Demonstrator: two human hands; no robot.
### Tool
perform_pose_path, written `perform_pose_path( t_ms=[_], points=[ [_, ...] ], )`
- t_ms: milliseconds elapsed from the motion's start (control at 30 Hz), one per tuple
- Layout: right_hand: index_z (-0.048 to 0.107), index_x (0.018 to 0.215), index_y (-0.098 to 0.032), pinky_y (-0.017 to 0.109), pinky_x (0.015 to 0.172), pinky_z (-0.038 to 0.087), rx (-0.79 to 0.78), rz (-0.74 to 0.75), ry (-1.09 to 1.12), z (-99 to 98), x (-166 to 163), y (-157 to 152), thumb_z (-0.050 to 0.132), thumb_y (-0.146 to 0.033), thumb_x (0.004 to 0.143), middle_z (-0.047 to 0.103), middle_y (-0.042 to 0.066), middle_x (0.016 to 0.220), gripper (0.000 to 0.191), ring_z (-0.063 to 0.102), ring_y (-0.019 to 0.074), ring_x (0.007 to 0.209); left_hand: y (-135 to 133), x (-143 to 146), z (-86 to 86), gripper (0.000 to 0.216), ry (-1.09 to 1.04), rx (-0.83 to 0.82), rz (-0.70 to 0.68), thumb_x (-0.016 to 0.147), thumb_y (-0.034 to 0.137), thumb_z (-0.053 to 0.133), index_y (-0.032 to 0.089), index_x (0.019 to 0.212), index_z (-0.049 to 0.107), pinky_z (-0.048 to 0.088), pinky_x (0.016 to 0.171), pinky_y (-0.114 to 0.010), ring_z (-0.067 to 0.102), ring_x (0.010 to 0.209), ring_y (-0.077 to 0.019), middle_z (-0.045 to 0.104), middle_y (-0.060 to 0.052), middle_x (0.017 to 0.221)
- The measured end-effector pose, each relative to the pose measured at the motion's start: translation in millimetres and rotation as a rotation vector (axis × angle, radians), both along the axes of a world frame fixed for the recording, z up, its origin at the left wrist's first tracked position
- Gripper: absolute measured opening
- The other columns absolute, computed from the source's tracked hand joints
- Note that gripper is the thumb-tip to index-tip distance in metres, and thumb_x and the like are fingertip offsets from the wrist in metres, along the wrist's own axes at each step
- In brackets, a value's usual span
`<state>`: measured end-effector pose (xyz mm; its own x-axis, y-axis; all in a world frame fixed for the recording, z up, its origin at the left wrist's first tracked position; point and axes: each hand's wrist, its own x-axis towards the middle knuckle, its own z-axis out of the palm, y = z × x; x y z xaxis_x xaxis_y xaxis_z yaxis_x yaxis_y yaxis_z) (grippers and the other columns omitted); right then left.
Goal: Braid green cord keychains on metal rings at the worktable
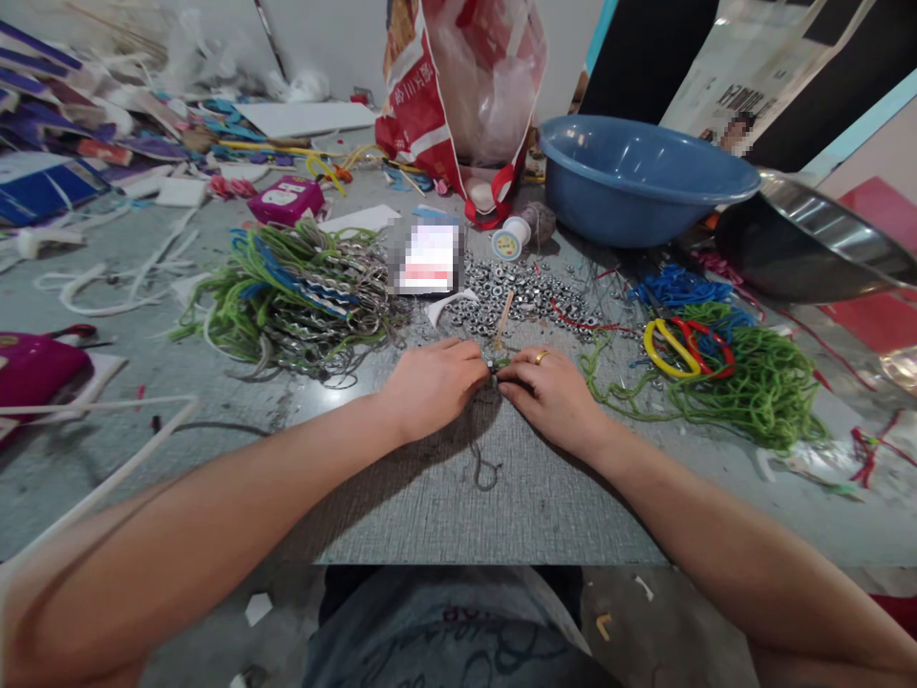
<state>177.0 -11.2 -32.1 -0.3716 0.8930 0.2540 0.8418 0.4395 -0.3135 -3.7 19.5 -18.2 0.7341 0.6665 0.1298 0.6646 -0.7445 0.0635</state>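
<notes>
Left hand (438, 390) and right hand (550, 394) are meeting above the table (422, 526), fingertips of both pinching a small cord piece (494, 366) between them. Probably threading or knotting; fingers are hiding the detail. Next move seems to be calling for steady, fine fingertip control.

Shiny metal nuts (528, 290), matt fibrous cords (763, 387), smooth plastic basin (630, 205).

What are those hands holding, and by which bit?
A thin cord, pinched by the left hand and right hand; which part is too hidden to tell.
</notes>
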Motion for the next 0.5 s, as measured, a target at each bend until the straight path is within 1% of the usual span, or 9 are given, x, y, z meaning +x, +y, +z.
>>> perform_pose_path(
  t_ms=[167, 333, 400, 500],
  points=[
    [0.071, 0.085, -0.019, 0.034, 0.079, 0.042, -0.018, 0.006, -0.020, 0.9, -1.4, -0.5, 0.057, -0.022, 0.083, 0.068, 0.006, 0.087, 0.014, 0.057, 0.0199, 0.087, -0.7, 2.4, -2.4, 0.024, -0.007, -0.032, 0.023, 0.090, 0.025, 0.043, 0.019, 0.083, 0.065, 0.042, 0.060, -0.026, 0.058, 0.083, -0.0183, 0.062, -0.004, 0.085],
    [0.069, 0.080, -0.018, 0.034, 0.077, 0.040, 0.021, 0.001, -0.054, 0.7, -4.8, -1.2, 0.054, -0.022, 0.085, 0.067, 0.006, 0.083, 0.016, 0.056, 0.0206, 0.084, -1.2, 3.7, -3.0, 0.024, -0.028, -0.080, 0.051, 0.090, 0.024, 0.042, 0.018, 0.083, 0.063, 0.045, 0.064, -0.028, 0.059, 0.086, -0.0193, 0.063, -0.004, 0.086],
    [0.068, 0.078, -0.016, 0.033, 0.075, 0.040, 0.033, 0.009, -0.056, 0.6, -5.8, -0.8, 0.053, -0.021, 0.084, 0.066, 0.007, 0.081, 0.017, 0.056, 0.0208, 0.082, -1.6, 3.2, -2.6, 0.020, -0.045, -0.107, 0.064, 0.088, 0.023, 0.043, 0.017, 0.084, 0.062, 0.046, 0.066, -0.029, 0.059, 0.086, -0.0198, 0.063, -0.004, 0.087],
    [0.067, 0.077, -0.016, 0.033, 0.075, 0.040, 0.033, 0.016, -0.046, 0.5, -5.7, -0.4, 0.052, -0.018, 0.083, 0.066, 0.007, 0.081, 0.016, 0.056, 0.0208, 0.081, -2.3, 1.8, -2.6, 0.015, -0.102, -0.145, 0.065, 0.083, 0.023, 0.049, 0.016, 0.092, 0.059, 0.047, 0.069, -0.031, 0.060, 0.086, -0.0204, 0.063, -0.005, 0.091]
  ],
)
